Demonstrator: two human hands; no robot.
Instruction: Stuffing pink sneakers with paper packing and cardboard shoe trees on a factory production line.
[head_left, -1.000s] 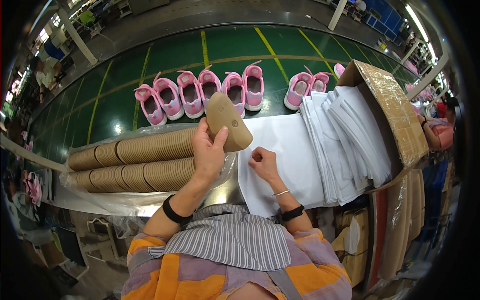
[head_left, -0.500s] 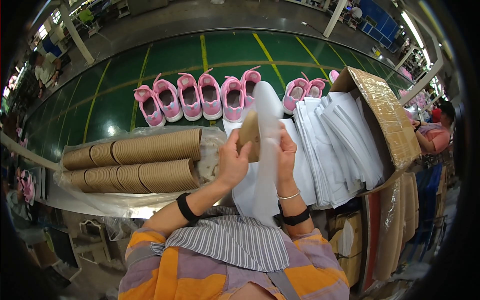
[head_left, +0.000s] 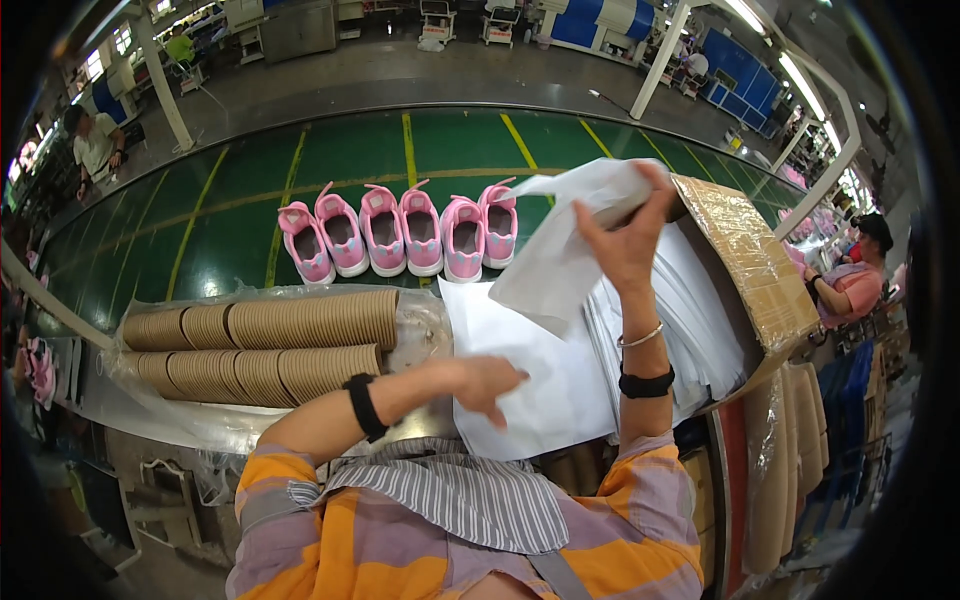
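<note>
My right hand [head_left: 630, 230] is raised in front of the open carton, its thumb and fingers gripping a white paper sheet [head_left: 548, 265] that hangs down to the left, folded at the top. Whether anything is wrapped inside the paper is hidden. Low over a flat white sheet [head_left: 540, 400], my left hand [head_left: 485, 385] is held with thumb and forefinger apart and nothing in it. I cannot tell whether it touches the sheet. Beyond it, several pink shoes [head_left: 420, 228] with white soles stand in a row.
Ribbed brown cardboard inserts [head_left: 312, 322] lie nested in two rows on clear plastic at the left. At the right, a taped cardboard carton [head_left: 745, 270] holds a stack of white paper [head_left: 690, 330]. A green conveyor belt [head_left: 235, 215] with yellow lines runs behind. A co-worker [head_left: 850, 270] is at the far right.
My right hand has carried the white paper up and to the right, away from my left hand. The brown insert that my left hand held is out of sight, and the rightmost shoes are now hidden.
</note>
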